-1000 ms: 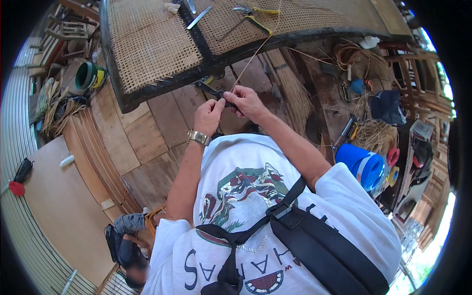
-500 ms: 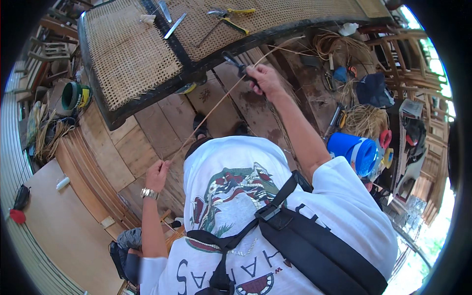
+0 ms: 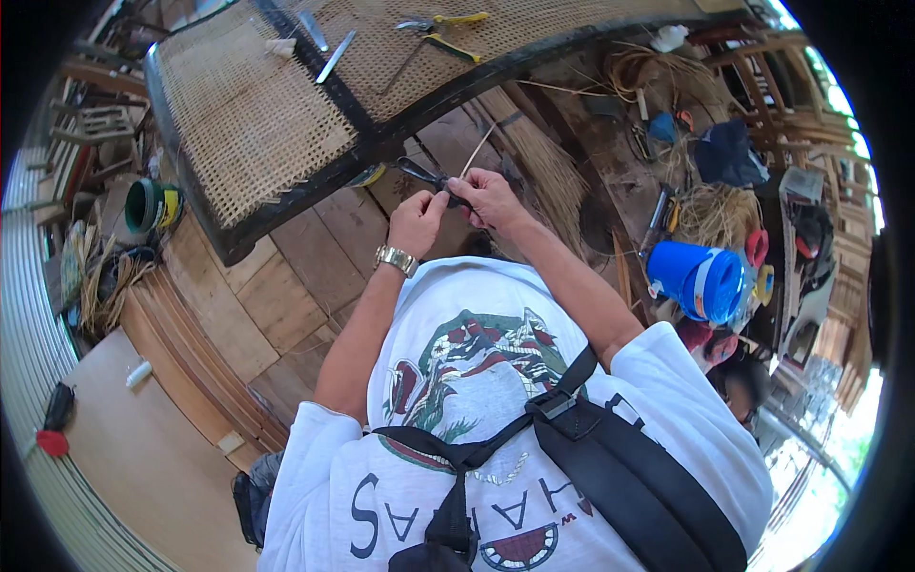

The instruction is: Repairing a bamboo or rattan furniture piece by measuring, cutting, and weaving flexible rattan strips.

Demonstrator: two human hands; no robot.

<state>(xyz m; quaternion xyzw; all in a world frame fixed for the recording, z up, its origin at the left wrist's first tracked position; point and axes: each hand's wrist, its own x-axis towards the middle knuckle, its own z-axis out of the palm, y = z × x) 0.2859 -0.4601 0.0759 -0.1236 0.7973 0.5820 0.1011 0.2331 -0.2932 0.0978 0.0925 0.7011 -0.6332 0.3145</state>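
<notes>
Head view: both hands meet in front of the white shirt (image 3: 467, 381), just short of the dark frame (image 3: 376, 143) of a woven cane panel (image 3: 248, 124). The right hand (image 3: 486, 198) is curled closed around a dark tool (image 3: 427, 173), whose narrow, loop-like end points up and to the left past the knuckles. A thin cane strip (image 3: 478, 148) rises from beside the right thumb and slants up to the right, its free end near a bundle of straw-like fibres (image 3: 548, 157). Where the strip runs lower down is hidden by the fingers.

The left hand (image 3: 416, 222), with a metal wristwatch (image 3: 396, 258) below it, is drawn in close — fingers bent, thumb pressed at the near end of the tool, against the right hand. Whether it also pinches the strip cannot be told.

Toward the upper edge, two flat metal blades (image 3: 335, 57) lie beside and across the panel's dark crossbar, near a small pale lump (image 3: 279, 48). Yellow-handled cutters (image 3: 443, 20) and a yellow-handled saw (image 3: 448, 48) rest farther right on the weave. A green bucket (image 3: 143, 205) stands at the left — a blue bucket (image 3: 694, 278) at the right.
</notes>
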